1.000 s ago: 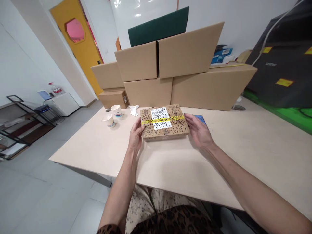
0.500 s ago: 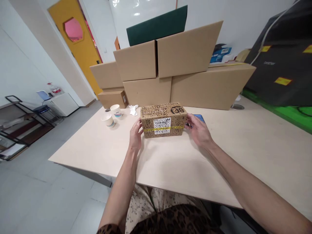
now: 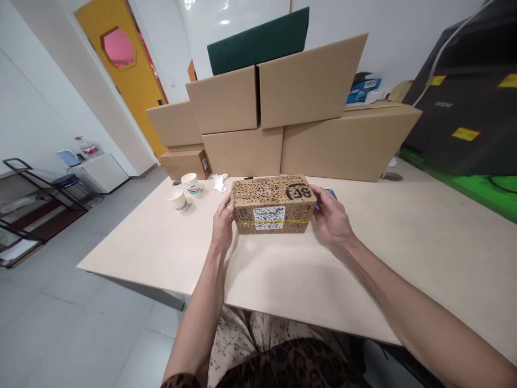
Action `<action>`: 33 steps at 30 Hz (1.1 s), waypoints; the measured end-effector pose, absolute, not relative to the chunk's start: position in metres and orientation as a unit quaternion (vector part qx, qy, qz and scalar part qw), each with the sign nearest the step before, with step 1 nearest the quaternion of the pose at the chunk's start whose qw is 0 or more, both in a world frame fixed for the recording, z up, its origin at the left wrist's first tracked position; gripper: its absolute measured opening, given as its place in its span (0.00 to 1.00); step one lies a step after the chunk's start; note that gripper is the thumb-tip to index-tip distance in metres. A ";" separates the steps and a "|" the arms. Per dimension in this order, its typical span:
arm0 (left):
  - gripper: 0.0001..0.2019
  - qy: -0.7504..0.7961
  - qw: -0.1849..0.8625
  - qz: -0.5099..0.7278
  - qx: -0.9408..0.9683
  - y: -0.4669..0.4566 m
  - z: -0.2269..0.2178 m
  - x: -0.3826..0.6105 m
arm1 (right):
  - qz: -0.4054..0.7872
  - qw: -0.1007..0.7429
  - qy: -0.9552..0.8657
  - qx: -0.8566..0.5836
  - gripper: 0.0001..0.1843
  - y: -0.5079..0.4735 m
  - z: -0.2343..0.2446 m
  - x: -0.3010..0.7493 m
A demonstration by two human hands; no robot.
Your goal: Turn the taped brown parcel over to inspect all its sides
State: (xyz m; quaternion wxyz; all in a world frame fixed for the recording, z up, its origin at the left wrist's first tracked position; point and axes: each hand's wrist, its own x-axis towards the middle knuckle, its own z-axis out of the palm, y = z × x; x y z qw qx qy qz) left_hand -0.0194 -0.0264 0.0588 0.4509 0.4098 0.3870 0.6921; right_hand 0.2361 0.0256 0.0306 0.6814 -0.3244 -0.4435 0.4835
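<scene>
A brown cardboard box with black speckles, a white label on its front and a yellow strip around it is held between my two hands. My left hand presses on its left end, fingers partly hidden behind the edge. Against the right end lies my right hand, its fingertips out of sight behind the box. Behind the right fingers a blue object shows in part; its kind is hidden.
Stacked plain cartons line the back of the table, topped by a dark green box. Two paper cups and a crumpled tissue stand to the left. A black case is at the right.
The speckled box has come slightly nearer and its top leans more toward me, so it looks larger. Both hands have moved along with it. The view has shifted a little.
</scene>
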 end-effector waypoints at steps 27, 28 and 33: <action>0.33 0.261 0.418 0.744 0.451 -0.025 0.051 -0.030 | 0.595 0.483 -0.468 -0.439 0.28 0.022 0.000 0.216; 0.34 0.264 0.426 0.733 0.460 -0.025 0.050 -0.027 | 0.585 0.475 -0.487 -0.442 0.26 0.021 -0.003 0.214; 0.40 0.341 0.481 0.636 0.498 -0.021 0.037 -0.014 | 0.560 0.530 -0.487 -0.410 0.20 0.020 -0.006 0.209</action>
